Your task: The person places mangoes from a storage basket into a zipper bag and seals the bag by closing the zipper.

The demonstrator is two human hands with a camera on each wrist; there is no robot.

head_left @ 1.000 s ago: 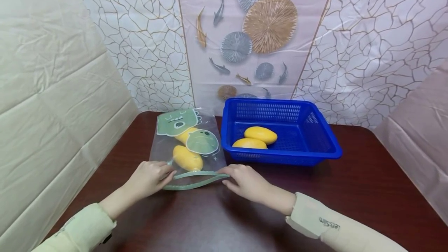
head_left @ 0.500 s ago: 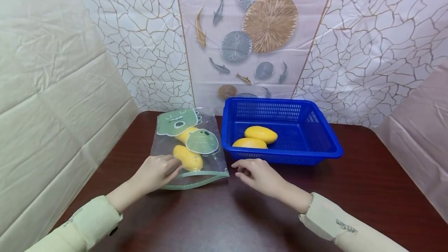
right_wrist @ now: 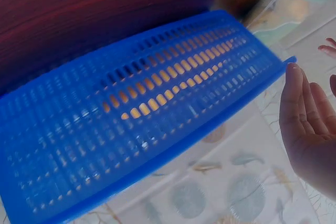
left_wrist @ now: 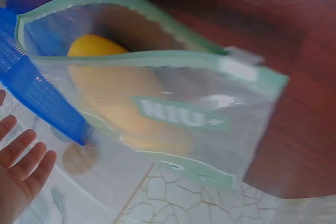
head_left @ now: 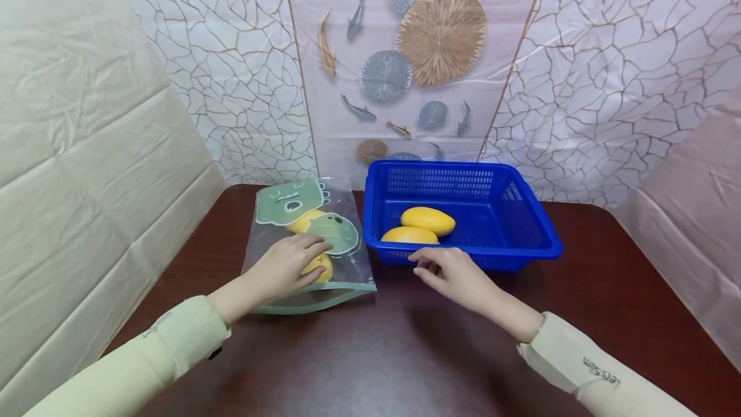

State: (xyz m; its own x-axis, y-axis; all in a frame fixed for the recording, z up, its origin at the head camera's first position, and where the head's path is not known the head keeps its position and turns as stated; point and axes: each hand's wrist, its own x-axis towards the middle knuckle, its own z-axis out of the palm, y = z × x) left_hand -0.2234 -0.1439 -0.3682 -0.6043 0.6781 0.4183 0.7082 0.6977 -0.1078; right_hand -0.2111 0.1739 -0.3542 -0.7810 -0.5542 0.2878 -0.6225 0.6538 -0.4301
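Observation:
A clear zip bag with green cartoon prints lies on the table, holding yellow mangoes. Its green-edged mouth gapes toward me, and a slider sits near one end. Over the bag hovers my left hand, fingers loosely bent and holding nothing; in the left wrist view it is apart from the bag. To the right stands a blue plastic basket with two more mangoes, one behind and one in front. At the basket's front rim is my right hand, relaxed and gripping nothing.
The dark reddish wooden table extends in front of both hands. A patterned cloth hangs behind the basket and bag, and a beige cloth slopes along the left side.
Both hands have released the bag's mouth. My left hand has moved forward and right over the bag; my right has moved right and up to the basket's front rim.

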